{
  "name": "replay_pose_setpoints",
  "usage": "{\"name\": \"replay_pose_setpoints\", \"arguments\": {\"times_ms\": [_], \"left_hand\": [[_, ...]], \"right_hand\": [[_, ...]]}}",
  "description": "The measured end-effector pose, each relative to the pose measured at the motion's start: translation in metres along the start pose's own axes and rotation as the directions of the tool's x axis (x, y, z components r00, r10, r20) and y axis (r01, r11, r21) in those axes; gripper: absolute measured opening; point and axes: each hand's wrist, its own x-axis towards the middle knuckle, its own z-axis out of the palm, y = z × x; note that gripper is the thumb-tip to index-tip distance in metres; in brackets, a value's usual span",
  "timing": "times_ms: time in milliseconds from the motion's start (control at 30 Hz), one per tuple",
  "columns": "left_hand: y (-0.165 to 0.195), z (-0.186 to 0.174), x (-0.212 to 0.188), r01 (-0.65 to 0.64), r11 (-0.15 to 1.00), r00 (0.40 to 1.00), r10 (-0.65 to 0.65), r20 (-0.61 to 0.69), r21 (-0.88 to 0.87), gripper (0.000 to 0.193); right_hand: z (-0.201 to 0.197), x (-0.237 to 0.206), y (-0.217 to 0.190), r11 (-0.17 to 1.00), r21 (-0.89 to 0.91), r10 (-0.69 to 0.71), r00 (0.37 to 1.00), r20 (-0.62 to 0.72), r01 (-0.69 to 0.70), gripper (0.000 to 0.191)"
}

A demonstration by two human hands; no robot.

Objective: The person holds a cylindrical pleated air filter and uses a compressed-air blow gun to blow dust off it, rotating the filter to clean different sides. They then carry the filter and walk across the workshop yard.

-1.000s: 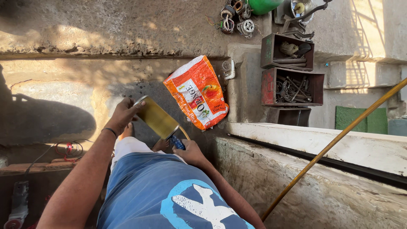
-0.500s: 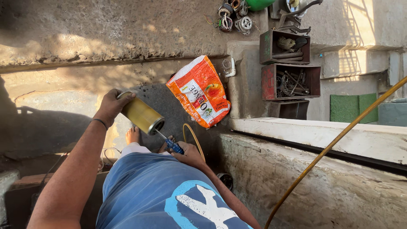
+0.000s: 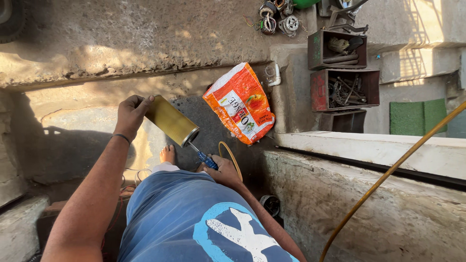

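My left hand [image 3: 130,115] grips the far end of a yellow-green metal cylinder [image 3: 171,120], held tilted with its open end towards me. My right hand [image 3: 224,170] holds a blue-handled tool [image 3: 207,159] whose thin metal tip reaches the cylinder's open end. A yellow hose [image 3: 232,154] loops past my right hand. I stand over a dark wet patch of ground, with one bare foot [image 3: 167,154] showing below the cylinder.
An orange printed bag [image 3: 239,103] lies on the ground ahead. Two metal boxes of tools [image 3: 344,90] and motor windings [image 3: 276,17] sit at the top right. A concrete ledge [image 3: 369,194] runs along my right, crossed by a long yellow hose [image 3: 388,174].
My left hand has lifted and swung the cylinder left and upward, with the tool tip following to its open end. The view has shifted slightly down.
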Motion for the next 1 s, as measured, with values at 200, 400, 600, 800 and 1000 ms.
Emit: {"name": "replay_pose_setpoints", "arguments": {"times_ms": [200, 400, 600, 800, 1000], "left_hand": [[-0.007, -0.009, 0.0, -0.032, 0.999, 0.998, 0.033, 0.046, -0.018, 0.052], [-0.015, -0.009, -0.003, -0.01, 0.996, 1.0, 0.01, -0.004, -0.089, 0.049], [-0.011, -0.008, -0.005, -0.012, 0.987, 0.999, 0.007, -0.032, -0.161, 0.05], [-0.013, -0.007, -0.005, -0.009, 0.984, 0.995, -0.009, -0.101, -0.18, 0.048], [-0.014, -0.002, -0.003, -0.074, 0.957, 0.974, 0.008, -0.228, -0.281, 0.048]], "right_hand": [[0.002, 0.005, 0.0, 0.999, -0.041, -0.029, 1.0, 0.01, 0.029, 0.044], [-0.001, 0.005, 0.0, 0.999, -0.044, -0.026, 0.999, 0.034, 0.027, 0.046], [-0.004, 0.003, 0.001, 0.996, -0.09, 0.035, 0.997, 0.067, -0.029, 0.04], [-0.006, 0.001, 0.008, 0.993, -0.113, 0.036, 0.995, 0.093, -0.025, 0.035], [-0.01, -0.003, 0.009, 0.992, -0.122, 0.007, 0.995, 0.095, 0.005, 0.033]]}}
